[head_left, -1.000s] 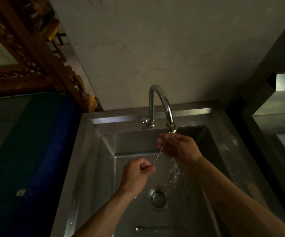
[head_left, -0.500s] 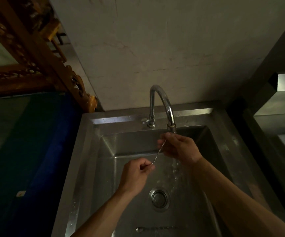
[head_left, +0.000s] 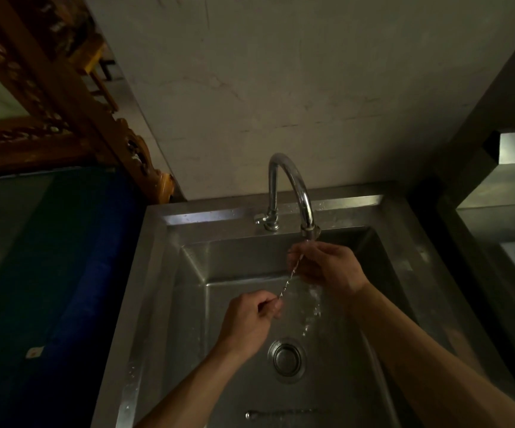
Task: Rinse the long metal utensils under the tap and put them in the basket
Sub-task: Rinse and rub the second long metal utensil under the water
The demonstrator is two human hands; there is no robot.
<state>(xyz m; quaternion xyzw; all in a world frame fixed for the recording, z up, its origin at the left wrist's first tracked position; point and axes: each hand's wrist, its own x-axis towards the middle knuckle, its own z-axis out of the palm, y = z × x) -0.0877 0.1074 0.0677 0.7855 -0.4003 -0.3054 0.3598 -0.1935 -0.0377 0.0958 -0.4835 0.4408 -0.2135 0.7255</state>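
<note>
A thin twisted metal utensil [head_left: 290, 278] slants through the air over the steel sink [head_left: 185, 273], right under the spout of the curved chrome tap [head_left: 293, 186]. My left hand [head_left: 250, 319] pinches its lower end. My right hand [head_left: 327, 267] grips its upper end just below the spout, where water runs down and splashes onto the sink floor. A second long metal utensil [head_left: 277, 413] lies flat on the sink floor near the front edge. No basket is in view.
The round drain [head_left: 287, 358] sits in the sink floor between my forearms. A dark blue surface [head_left: 64, 288] lies left of the sink, with carved wooden furniture [head_left: 64, 103] behind it. A steel counter [head_left: 503, 217] stands at the right.
Both hands hold the same utensil under the running water almost unmoved; my right hand's fingers have shifted slightly along its upper end.
</note>
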